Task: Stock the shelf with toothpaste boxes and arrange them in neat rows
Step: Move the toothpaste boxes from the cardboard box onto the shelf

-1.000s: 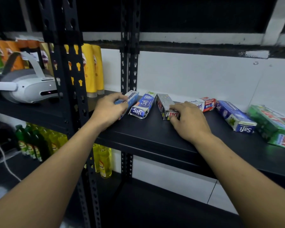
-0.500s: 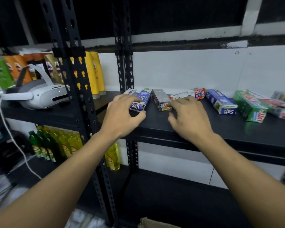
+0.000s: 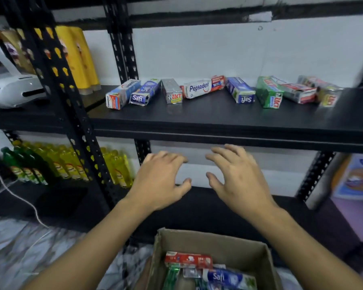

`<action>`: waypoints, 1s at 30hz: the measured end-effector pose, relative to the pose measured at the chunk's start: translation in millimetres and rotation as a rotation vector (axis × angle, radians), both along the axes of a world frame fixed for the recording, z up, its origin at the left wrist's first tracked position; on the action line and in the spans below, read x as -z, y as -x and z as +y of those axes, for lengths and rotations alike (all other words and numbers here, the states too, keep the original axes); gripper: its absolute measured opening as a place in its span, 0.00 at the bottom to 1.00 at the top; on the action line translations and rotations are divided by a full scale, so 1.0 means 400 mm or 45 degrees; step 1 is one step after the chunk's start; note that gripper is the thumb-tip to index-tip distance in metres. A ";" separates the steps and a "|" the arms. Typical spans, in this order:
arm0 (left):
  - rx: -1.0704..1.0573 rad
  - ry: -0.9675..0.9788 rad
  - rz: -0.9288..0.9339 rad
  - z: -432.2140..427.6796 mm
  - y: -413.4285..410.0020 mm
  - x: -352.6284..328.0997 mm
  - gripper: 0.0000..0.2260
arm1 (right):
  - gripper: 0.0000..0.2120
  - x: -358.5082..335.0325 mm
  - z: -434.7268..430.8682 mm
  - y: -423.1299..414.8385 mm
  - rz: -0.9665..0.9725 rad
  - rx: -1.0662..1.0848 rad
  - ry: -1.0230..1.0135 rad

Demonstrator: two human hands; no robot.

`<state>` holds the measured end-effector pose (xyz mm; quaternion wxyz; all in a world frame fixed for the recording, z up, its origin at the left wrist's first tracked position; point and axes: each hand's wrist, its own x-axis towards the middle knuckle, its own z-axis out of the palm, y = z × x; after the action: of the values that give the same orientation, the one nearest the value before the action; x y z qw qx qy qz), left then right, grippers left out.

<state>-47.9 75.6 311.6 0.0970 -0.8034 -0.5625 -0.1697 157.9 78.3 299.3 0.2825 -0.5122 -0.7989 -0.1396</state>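
Several toothpaste boxes lie along the back of the black shelf [image 3: 218, 116]: a white-blue box [image 3: 122, 94], a blue Safi box [image 3: 144, 95], a grey Zact box [image 3: 172, 91], a white Pepsodent box [image 3: 203, 87] lying sideways, another blue Safi box [image 3: 240, 90], a green Zact box [image 3: 268, 92] and more further right. Below the shelf's front edge, my left hand [image 3: 159, 181] and my right hand [image 3: 237, 178] hover with fingers spread and nothing in them. Under them stands a cardboard box [image 3: 210, 241] holding more toothpaste boxes, with a red one [image 3: 188, 261] on top.
A black perforated upright [image 3: 57, 80] splits the shelving. To its left sit a white headset [image 3: 11, 91] and yellow packs [image 3: 78, 57]. Yellow and green bottles [image 3: 67, 164] fill the lower left shelf. A white cable [image 3: 15, 195] hangs at left. A blue-orange pack [image 3: 354, 176] stands lower right.
Both hands have let go of the boxes on the shelf and dropped below its front edge. The view has tilted down, so the cardboard box now shows.
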 end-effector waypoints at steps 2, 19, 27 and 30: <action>-0.009 0.072 0.042 -0.014 -0.018 0.065 0.25 | 0.22 0.066 -0.027 -0.014 -0.036 0.031 0.093; -0.036 0.955 0.092 -0.100 -0.036 0.726 0.22 | 0.22 0.696 -0.159 -0.145 -0.197 0.167 1.229; -0.097 1.310 -0.057 -0.142 -0.051 0.955 0.15 | 0.23 0.917 -0.184 -0.186 -0.071 0.260 1.621; -0.136 1.447 -0.164 -0.156 -0.050 1.029 0.19 | 0.26 0.975 -0.187 -0.199 -0.048 0.289 1.684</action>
<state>-27.9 13.1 -99.9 -0.3760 -0.6879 -0.6099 0.1160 237.6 3.3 -90.8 -0.1214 -0.6559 -0.6622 0.3415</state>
